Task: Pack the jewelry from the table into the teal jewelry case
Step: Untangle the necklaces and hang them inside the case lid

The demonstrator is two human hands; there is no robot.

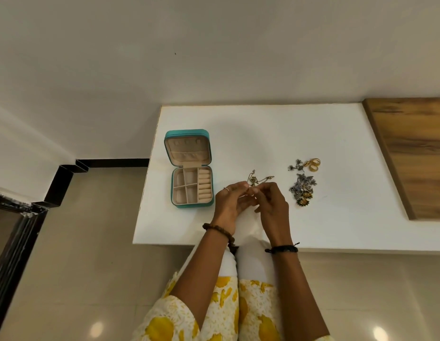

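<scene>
The teal jewelry case (189, 205) lies open on the white table (263, 134), lid flat at the back, beige compartments showing nothing inside. To its right, my left hand (230, 201) and my right hand (270, 205) meet above the table, both pinching a thin chain necklace (257, 179) that loops beyond my fingertips. Further right lies a heap of silver and dark jewelry (302, 189), and behind it gold rings (313, 164) beside small silver pieces (296, 165).
A wooden panel (415, 153) borders the table on the right. The table's left edge drops to a tiled floor (91, 242) with a black skirting. My knees in white and yellow cloth (238, 303) sit under the front edge.
</scene>
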